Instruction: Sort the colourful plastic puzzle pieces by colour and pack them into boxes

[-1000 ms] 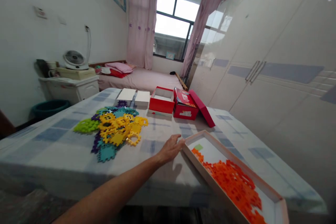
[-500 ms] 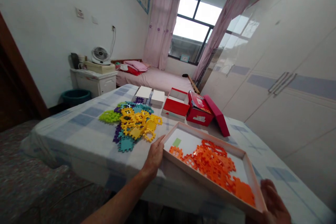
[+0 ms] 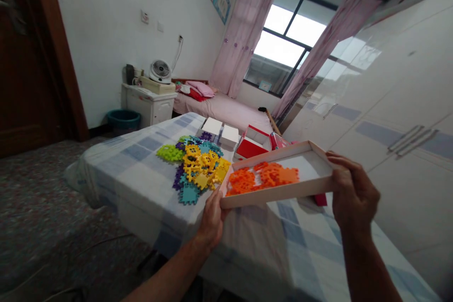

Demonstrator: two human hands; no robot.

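A shallow white box lid [image 3: 283, 191] hangs tilted above the table, its right end raised. My left hand [image 3: 212, 217] grips its lower left corner, and my right hand [image 3: 354, 188] is closed on its right end. Orange plastic building pieces [image 3: 265, 177] lie heaped toward the left part inside it. Just beyond the lid's left end, a pile of interlocking pieces rests on the cloth: yellow pieces [image 3: 201, 167], teal pieces [image 3: 188, 193], lime green pieces [image 3: 170, 153] and some purple ones.
Behind the lid stand a red open box [image 3: 253, 141] and two white boxes [image 3: 212, 126]. A red and pink box [image 3: 278, 140] is partly hidden by the lid. A checked tablecloth [image 3: 141, 184] covers the table. Farther back are a bed [image 3: 230, 111] and a bedside cabinet [image 3: 155, 106].
My right hand has lifted its end of the lid, so it tilts down to the left. The orange pieces have slid leftward. The camera view has shifted left.
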